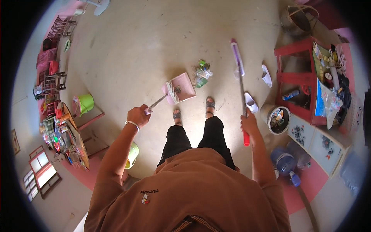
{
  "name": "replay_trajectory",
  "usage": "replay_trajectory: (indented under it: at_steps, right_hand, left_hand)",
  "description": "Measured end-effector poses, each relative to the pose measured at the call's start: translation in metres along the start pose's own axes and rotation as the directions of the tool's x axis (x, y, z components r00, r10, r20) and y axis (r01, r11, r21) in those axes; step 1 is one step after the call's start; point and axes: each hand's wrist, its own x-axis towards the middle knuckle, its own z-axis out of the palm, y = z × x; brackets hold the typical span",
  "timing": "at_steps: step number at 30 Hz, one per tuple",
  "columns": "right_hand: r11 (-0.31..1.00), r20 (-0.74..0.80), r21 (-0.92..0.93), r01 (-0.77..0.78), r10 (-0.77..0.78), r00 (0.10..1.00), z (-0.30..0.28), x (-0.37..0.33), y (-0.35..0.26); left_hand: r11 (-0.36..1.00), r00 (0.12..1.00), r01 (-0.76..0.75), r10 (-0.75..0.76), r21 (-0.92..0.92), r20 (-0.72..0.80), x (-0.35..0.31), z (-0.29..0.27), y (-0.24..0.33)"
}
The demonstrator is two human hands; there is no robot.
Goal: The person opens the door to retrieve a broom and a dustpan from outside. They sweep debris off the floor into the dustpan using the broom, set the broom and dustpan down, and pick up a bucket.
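Observation:
My left hand point(139, 117) is closed around the handle of a pink dustpan point(188, 86), which has a row of pale teeth along its inner side. A little debris lies in the pan, low over or on the floor in front of my feet. To its right sits a small heap of litter point(203, 74) with green and clear plastic scraps and dark dirt. My right hand point(249, 123) grips a long-handled broom point(242, 89) with a red grip end. Its purple and white head point(237, 58) is right of the heap and apart from it.
White slippers point(266, 75) lie right of the broom. Beyond them stand a trash bin point(276, 119), a red wooden cabinet point(295, 79) and a blue water jug point(284, 160). On the left are a green bucket point(85, 104) and a cluttered round table point(83, 145). A basket point(296, 21) stands at far right.

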Motion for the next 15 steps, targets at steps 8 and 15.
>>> replay_trajectory:
  at_steps: [8, 15]
  right_hand:
    - [0.996, -0.063, -0.006, -0.084, 0.084, 0.994, 0.046, 0.095, 0.038]
    - [0.998, 0.100, 0.071, -0.002, -0.005, 0.995, 0.229, 0.049, 0.074]
  left_hand:
    - [0.993, 0.993, -0.116, 0.116, 0.030, 0.002, 0.036, 0.013, -0.015]
    - [0.972, 0.971, -0.236, 0.236, -0.011, 0.032, 0.046, 0.022, -0.045]
